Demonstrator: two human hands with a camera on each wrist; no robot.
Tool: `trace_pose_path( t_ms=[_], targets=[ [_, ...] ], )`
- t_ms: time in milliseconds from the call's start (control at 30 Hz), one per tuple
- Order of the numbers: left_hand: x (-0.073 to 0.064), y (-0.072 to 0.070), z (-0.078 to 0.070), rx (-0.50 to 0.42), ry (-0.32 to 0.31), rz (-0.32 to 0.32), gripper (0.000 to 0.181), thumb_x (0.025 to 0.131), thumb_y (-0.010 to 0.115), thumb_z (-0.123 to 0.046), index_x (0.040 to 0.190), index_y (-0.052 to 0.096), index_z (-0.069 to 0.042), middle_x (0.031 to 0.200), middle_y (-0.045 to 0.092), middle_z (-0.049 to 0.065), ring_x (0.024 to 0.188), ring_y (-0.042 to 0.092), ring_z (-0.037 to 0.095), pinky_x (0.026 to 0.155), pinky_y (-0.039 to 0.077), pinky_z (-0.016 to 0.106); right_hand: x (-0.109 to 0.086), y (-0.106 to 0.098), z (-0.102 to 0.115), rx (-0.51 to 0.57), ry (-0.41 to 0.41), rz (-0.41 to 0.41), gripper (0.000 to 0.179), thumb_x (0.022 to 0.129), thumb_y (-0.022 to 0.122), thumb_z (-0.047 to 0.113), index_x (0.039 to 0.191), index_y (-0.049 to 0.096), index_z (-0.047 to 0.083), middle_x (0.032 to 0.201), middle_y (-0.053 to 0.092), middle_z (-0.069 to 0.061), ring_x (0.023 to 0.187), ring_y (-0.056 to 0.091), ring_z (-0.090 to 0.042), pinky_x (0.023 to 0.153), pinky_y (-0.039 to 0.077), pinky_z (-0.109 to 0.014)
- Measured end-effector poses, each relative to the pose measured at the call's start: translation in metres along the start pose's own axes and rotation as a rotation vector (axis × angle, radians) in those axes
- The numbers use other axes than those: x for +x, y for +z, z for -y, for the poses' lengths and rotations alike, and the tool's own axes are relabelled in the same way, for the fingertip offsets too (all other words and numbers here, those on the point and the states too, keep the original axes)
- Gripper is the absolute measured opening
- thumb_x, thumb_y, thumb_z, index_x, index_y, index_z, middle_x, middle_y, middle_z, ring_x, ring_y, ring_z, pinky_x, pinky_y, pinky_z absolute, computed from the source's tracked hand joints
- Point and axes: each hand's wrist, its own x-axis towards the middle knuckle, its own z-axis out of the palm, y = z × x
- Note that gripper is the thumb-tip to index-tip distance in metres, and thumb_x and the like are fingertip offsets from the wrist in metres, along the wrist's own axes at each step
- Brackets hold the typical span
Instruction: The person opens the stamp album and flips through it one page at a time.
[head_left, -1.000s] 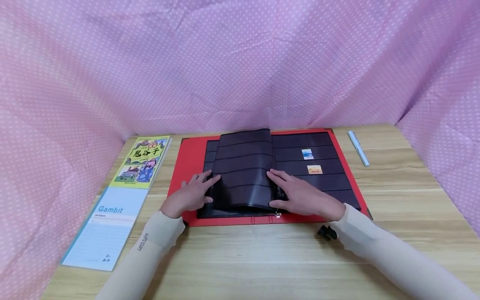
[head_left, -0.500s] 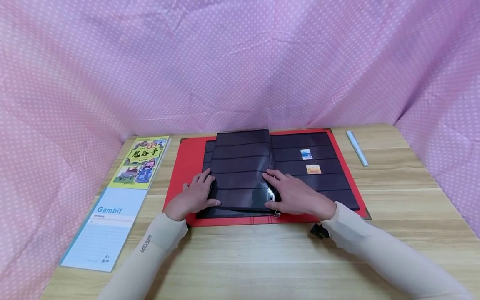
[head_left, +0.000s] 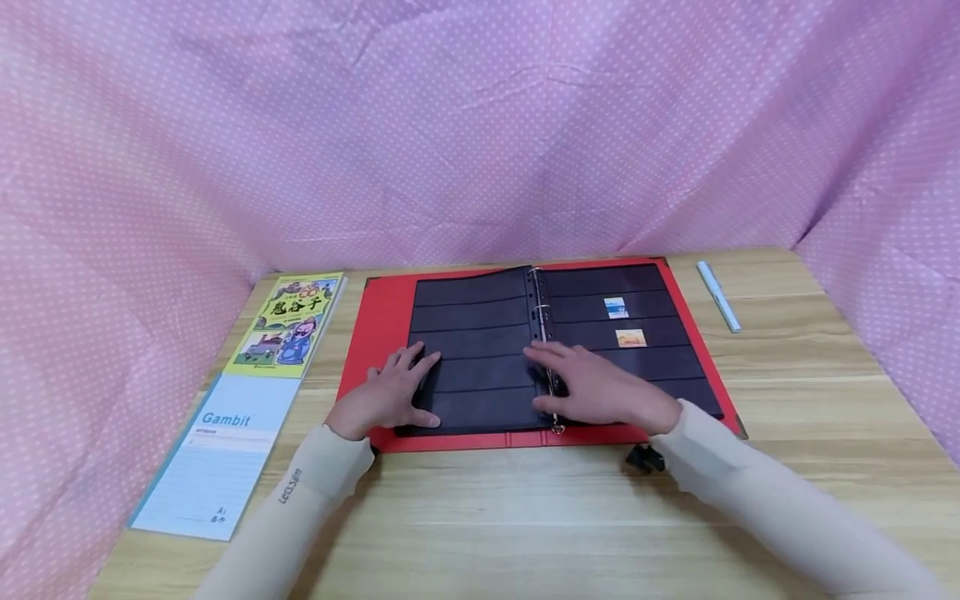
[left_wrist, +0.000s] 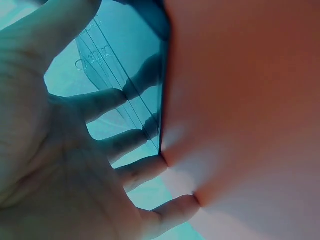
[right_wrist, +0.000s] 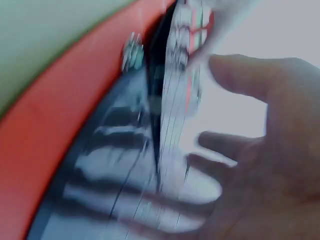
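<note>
Beneath the left hand [head_left: 384, 393] and right hand [head_left: 602, 387], both hands spread and empty, the opened red binder [head_left: 381, 321].

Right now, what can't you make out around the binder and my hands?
Head view: part of the ring spine, hidden by the right hand.
Head view: print on the two stamps, too small.
Left wrist view: thumb tip of the left hand, cut off by the top edge.
Right wrist view: whether the right hand touches the left page, blurred.
</note>
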Motion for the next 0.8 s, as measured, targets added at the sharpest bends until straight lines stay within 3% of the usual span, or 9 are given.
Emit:
trace_pose_path(
  t_ms=[133, 367, 800],
  targets=[
    [0.000, 0.000, -0.001, 0.001, -0.001, -0.001, 0.104, 0.071, 0.080, -0.046, 0.152, 0.021, -0.019, 0.155, 0.010, 0.015, 0.138, 0.011, 0.040, 0.100, 0.021, 0.068, -0.015, -0.008, -0.032, 0.015, 0.053, -0.088, 0.070, 0.090, 0.061, 0.044, 0.148, 0.032, 0.017, 0.151, 0.028, -0.010, 0.131, 0.036, -0.034, 0.098, 0.038, -0.054],
    [0.000, -0.001, -0.001, 0.013, 0.003, 0.005, 0.103, 0.071, 0.079, -0.047, 0.152, 0.022, -0.018, 0.155, 0.010, 0.015, 0.138, 0.011, 0.041, 0.101, 0.021, 0.068, -0.049, -0.018, -0.074, -0.064, 0.224, -0.127, 0.064, 0.091, 0.059, 0.041, 0.139, 0.044, 0.001, 0.136, 0.040, -0.029, 0.122, 0.037, -0.045, 0.095, 0.035, -0.062],
    [0.001, 0.003, 0.001, 0.018, -0.001, 0.007, 0.103, 0.072, 0.078, -0.048, 0.152, 0.020, -0.020, 0.156, 0.008, 0.014, 0.139, 0.009, 0.040, 0.100, 0.021, 0.067, -0.066, -0.026, -0.101, -0.053, 0.360, -0.181, 0.064, 0.093, 0.055, 0.041, 0.131, 0.046, -0.010, 0.129, 0.044, -0.035, 0.117, 0.035, -0.051, 0.093, 0.033, -0.065]
  ],
)
